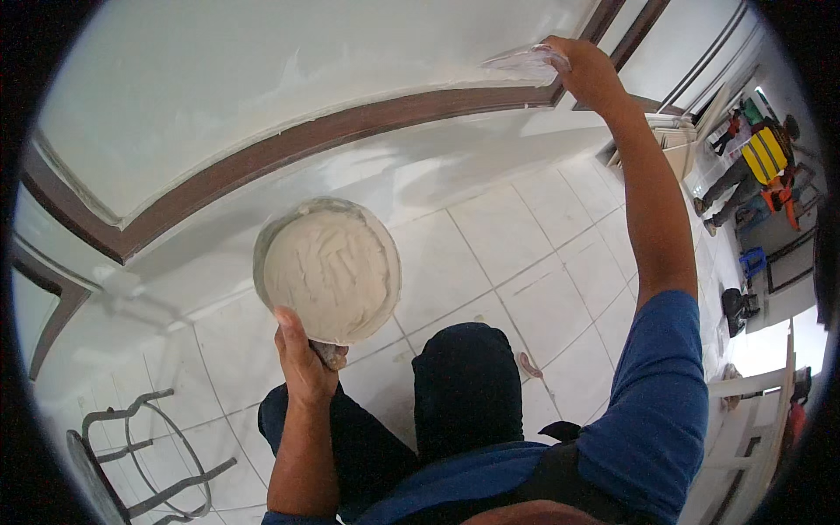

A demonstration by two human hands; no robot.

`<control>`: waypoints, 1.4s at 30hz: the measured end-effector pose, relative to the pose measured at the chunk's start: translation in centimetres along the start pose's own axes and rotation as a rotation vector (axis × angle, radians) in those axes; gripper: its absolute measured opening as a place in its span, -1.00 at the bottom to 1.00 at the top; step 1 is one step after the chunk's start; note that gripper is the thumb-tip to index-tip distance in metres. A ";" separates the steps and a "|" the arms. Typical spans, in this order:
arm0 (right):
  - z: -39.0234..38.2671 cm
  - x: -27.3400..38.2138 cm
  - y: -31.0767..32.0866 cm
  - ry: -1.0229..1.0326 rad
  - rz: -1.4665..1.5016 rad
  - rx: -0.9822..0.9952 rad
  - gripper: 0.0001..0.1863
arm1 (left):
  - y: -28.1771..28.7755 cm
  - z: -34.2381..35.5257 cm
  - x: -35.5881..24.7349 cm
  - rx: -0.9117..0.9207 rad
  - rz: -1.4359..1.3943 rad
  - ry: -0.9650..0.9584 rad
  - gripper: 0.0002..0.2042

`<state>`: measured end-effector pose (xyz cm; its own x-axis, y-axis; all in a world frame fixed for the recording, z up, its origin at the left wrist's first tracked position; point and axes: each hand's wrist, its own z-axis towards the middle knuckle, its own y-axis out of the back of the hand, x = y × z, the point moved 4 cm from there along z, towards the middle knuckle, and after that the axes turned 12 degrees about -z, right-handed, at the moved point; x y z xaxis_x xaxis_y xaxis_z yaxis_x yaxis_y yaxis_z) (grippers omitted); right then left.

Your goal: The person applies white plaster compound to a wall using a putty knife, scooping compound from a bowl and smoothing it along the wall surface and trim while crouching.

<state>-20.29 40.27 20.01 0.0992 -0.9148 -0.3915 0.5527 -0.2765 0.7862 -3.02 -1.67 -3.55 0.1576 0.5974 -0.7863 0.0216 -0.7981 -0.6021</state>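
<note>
A round pan of pale filler paste (331, 273) sits low in the middle of the view, over the tiled floor (525, 262), its surface scored with scrape marks. The left hand (304, 360) carries it from underneath, grip closed around a handle at its lower rim, thumb up against the edge. Up and to the right, the right hand (584, 68) holds a flat, clear scraper blade (525, 61), grip closed on it, pressing its edge to the white wall panel (262, 79) just above the dark brown trim (350, 122). Dark trousers and a blue sleeve fill the lower frame. A metal stand (149, 455) lies at lower left; another person in a yellow vest (763, 157) crouches far right.
</note>
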 end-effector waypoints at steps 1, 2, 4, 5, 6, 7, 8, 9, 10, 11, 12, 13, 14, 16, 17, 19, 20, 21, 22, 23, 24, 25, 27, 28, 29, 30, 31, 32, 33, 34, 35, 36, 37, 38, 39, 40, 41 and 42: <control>-0.2 0.4 -0.3 0.020 -0.014 -0.059 -0.72 | 0.0 -0.1 0.0 -0.002 -0.001 0.001 -0.11; -0.4 0.7 -0.3 0.039 -0.028 -0.118 -0.71 | 0.0 -0.1 0.1 -0.028 0.002 -0.007 -0.12; -0.4 1.3 -0.2 0.051 0.033 -0.104 -0.70 | 0.1 -0.1 0.0 -0.056 0.006 -0.015 -0.13; -0.3 1.8 -0.1 0.061 0.093 -0.092 -0.70 | 0.0 -0.1 -0.2 -0.033 0.001 -0.026 -0.14; -0.2 2.1 -0.2 0.062 0.094 -0.091 -0.70 | -0.1 -0.2 -0.3 -0.010 -0.004 -0.036 -0.15; -0.1 2.8 0.0 0.125 0.092 -0.149 -0.70 | -0.1 -0.2 -0.2 -0.012 -0.004 -0.036 -0.15; 0.1 3.5 0.3 0.188 0.089 -0.207 -0.71 | -0.1 -0.2 -0.2 -0.023 -0.024 -0.044 -0.16; 0.3 4.1 0.4 0.190 0.089 -0.207 -0.71 | -0.1 -0.2 -0.2 -0.034 -0.043 -0.052 -0.17; 0.5 5.0 0.6 0.203 0.049 -0.185 -0.71 | -0.2 -0.2 -0.2 -0.037 -0.044 -0.053 -0.17; 0.8 5.8 0.7 0.217 0.008 -0.163 -0.72 | -0.2 -0.3 -0.3 -0.054 -0.052 -0.052 -0.18; 1.1 6.4 0.6 0.220 0.011 -0.164 -0.72 | -0.2 -0.4 -0.3 -0.072 -0.059 -0.051 -0.19; 1.5 6.8 0.5 0.213 0.002 -0.126 -0.72 | -0.3 -0.5 -0.4 -0.073 -0.062 -0.053 -0.19; 1.7 7.1 0.4 0.207 -0.007 -0.089 -0.73 | -0.4 -0.6 -0.5 -0.070 -0.058 -0.050 -0.19; 1.9 7.5 0.4 0.205 -0.011 -0.097 -0.73 | -0.2 -0.7 -0.6 -0.072 -0.056 -0.050 -0.19; 2.0 7.7 0.5 0.200 -0.015 -0.104 -0.72 | -0.1 -0.6 -0.5 -0.071 -0.070 -0.050 -0.19; 1.9 7.9 0.8 0.208 -0.012 -0.108 -0.73 | -0.1 -0.7 -0.7 -0.073 -0.086 -0.052 -0.18; 1.9 7.8 1.0 0.211 -0.012 -0.109 -0.74 | -0.3 -0.8 -0.9 -0.063 -0.075 -0.065 -0.17; 1.9 7.7 1.0 0.215 -0.011 -0.110 -0.74 | -0.4 -0.9 -1.2 -0.052 -0.063 -0.077 -0.16; 2.0 7.5 0.9 0.203 -0.031 -0.097 -0.74 | -0.4 -0.9 -1.3 -0.053 -0.064 -0.078 -0.16; 2.0 7.2 0.7 0.191 -0.052 -0.083 -0.74 | -0.5 -1.0 -1.4 -0.040 -0.050 -0.079 -0.15; 1.8 6.8 0.5 0.192 -0.053 -0.083 -0.74 | -0.6 -1.0 -1.5 -0.026 -0.036 -0.080 -0.14; 1.5 6.7 0.5 0.260 -0.097 -0.198 -0.75 | -0.6 -1.0 -1.5 -0.026 -0.038 -0.078 -0.14; 0.9 5.5 0.9 0.328 -0.145 -0.310 -0.73 | -0.7 -1.1 -1.3 -0.057 -0.040 -0.068 -0.12; 0.7 5.1 1.3 0.355 -0.174 -0.356 -0.73 | -0.5 -1.1 -1.3 -0.060 -0.039 -0.062 -0.12; 0.4 4.7 1.8 0.382 -0.203 -0.401 -0.72 | -0.3 -1.1 -1.3 -0.038 -0.034 -0.049 -0.13; 0.2 4.2 2.1 0.382 -0.202 -0.395 -0.72 | -0.3 -1.1 -1.2 -0.015 -0.028 -0.035 -0.13; 0.3 4.0 2.4 0.343 -0.259 -0.354 -0.72 | -0.3 -1.2 -1.1 -0.024 -0.025 -0.029 -0.13; 0.3 3.8 2.9 0.302 -0.323 -0.312 -0.72 | -0.4 -1.1 -1.1 -0.071 -0.033 -0.049 -0.13; 0.0 3.5 3.5 0.247 -0.194 -0.253 -0.72 | -0.4 -1.2 -1.1 -0.119 -0.040 -0.069 -0.13; -0.2 2.6 3.1 0.241 -0.204 -0.246 -0.72 | -0.4 -1.0 -0.8 -0.109 -0.042 -0.061 -0.13; 0.0 1.6 2.5 0.226 -0.174 -0.227 -0.72 | -0.3 -0.9 -0.6 -0.070 -0.049 -0.050 -0.14; 0.3 0.6 1.8 0.211 -0.144 -0.209 -0.72 | -0.3 -0.9 -0.4 -0.032 -0.055 -0.038 -0.15; 0.5 0.3 1.5 0.209 -0.144 -0.211 -0.72 | -0.3 -0.9 -0.4 -0.031 -0.053 -0.039 -0.15; 0.8 0.0 0.9 0.212 -0.149 -0.159 -0.72 | -0.3 -0.9 -0.4 -0.057 -0.051 -0.038 -0.15; 1.1 -0.3 0.3 0.215 -0.153 -0.107 -0.71 | -0.2 -1.0 -0.4 -0.084 -0.049 -0.038 -0.15; 1.4 -1.1 -0.6 0.212 -0.156 -0.108 -0.71 | -0.2 -1.0 -0.5 -0.079 -0.048 -0.038 -0.15; 1.8 -1.8 -1.4 0.222 -0.129 -0.166 -0.71 | -0.2 -1.0 -0.6 -0.079 -0.018 -0.031 -0.15; 1.8 -1.9 -1.6 0.232 -0.102 -0.218 -0.72 | -0.2 -0.9 -0.5 -0.079 0.012 -0.020 -0.14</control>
<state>-22.81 41.93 20.38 0.2064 -0.7875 -0.5807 0.7313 -0.2701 0.6263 -2.20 -1.89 -2.94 0.1387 0.5890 -0.7962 0.0975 -0.8081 -0.5809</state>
